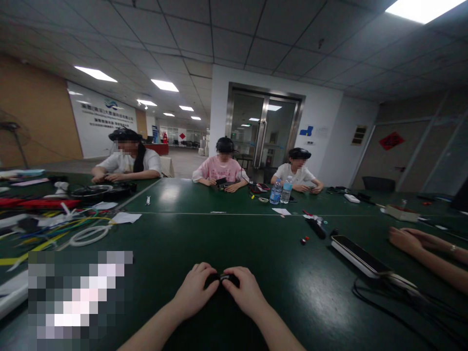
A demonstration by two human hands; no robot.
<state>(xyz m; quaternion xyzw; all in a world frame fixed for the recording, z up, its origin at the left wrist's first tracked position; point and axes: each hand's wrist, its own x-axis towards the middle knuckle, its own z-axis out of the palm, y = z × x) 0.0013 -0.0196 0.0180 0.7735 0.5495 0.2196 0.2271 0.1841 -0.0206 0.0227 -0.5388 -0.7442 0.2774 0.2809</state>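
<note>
Green bench (pixel 256 234). Left hand (pixel 197 287) and right hand (pixel 246 288) pinch a small black object (pixel 224 277) between them, ends covered. Handling, judged: light, stiff, possibly smooth; best gripped at both ends, fingertips behind, thumbs nearest.

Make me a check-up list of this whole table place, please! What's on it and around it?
Surface: dark green table, smooth, with shiny light patches.
Things: small black thing; too dark to name.
Clutter: two bottles across the table, paper and a messy pile at left; one patch there is blurred out.
Hands: left hand and right hand both hold the black thing.
Cables: black cables at right, colored wires at left.
Surroundings: three people sit opposite; another person's forearms at right; glass doors behind.
</note>
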